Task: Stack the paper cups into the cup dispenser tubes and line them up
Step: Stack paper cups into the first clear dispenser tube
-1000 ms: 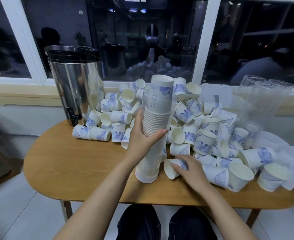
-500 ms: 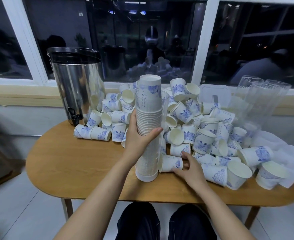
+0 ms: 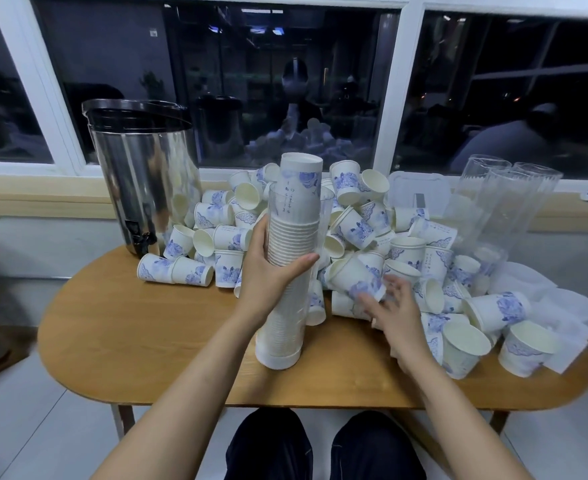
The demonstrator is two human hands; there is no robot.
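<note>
A clear dispenser tube (image 3: 287, 289) packed with stacked paper cups stands upright on the wooden table (image 3: 130, 341), and one blue-patterned cup (image 3: 301, 178) sticks out of its top. My left hand (image 3: 268, 275) grips the tube at mid-height. Just right of it, my right hand (image 3: 391, 315) holds a loose paper cup (image 3: 353, 273) by its base, tilted with the mouth up and to the left; the fingers are blurred. A big heap of loose white-and-blue cups (image 3: 407, 244) lies behind and to the right. Empty clear tubes (image 3: 493, 199) lean at the back right.
A steel drinks urn (image 3: 140, 188) with a tap stands at the table's back left. Clear plastic wrappers (image 3: 555, 306) lie at the right edge, and a clear lidded box (image 3: 419, 192) sits by the window sill. My knees are under the front edge.
My right hand has picked a lying cup up off the table and raised it to the right of the tube. My left hand stays on the tube.
</note>
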